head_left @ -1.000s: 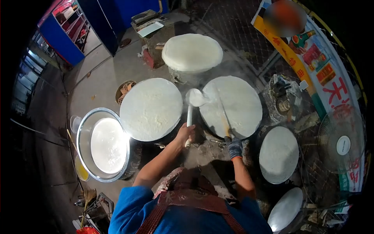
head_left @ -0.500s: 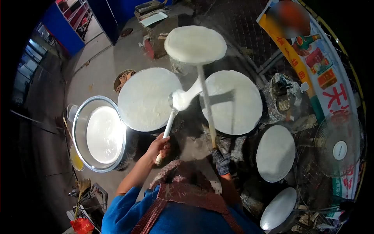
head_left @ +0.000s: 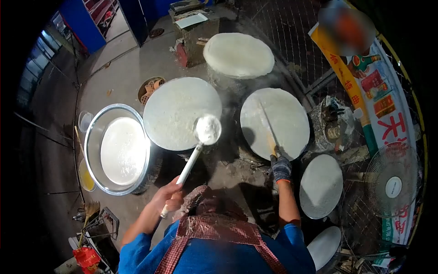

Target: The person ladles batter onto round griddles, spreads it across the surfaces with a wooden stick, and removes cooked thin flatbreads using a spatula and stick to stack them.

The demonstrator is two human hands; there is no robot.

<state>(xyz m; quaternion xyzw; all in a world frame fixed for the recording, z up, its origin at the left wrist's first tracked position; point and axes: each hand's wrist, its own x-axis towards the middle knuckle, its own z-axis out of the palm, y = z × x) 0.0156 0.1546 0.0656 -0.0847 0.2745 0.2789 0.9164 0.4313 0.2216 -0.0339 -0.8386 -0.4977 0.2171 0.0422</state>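
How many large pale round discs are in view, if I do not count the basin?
5: far disc at top centre; left disc and right disc below it; upper disc and lower disc at lower right, the last partly hidden. More may be hidden.

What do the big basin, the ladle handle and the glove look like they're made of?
Basin: bare metal, perhaps stainless steel, polished, as its silvery side shines brightly. Ladle handle: smooth and white, probably plastic, though painted metal could look similar. Glove: apparently knitted fabric, matte, judging by its soft grey, streaky surface.
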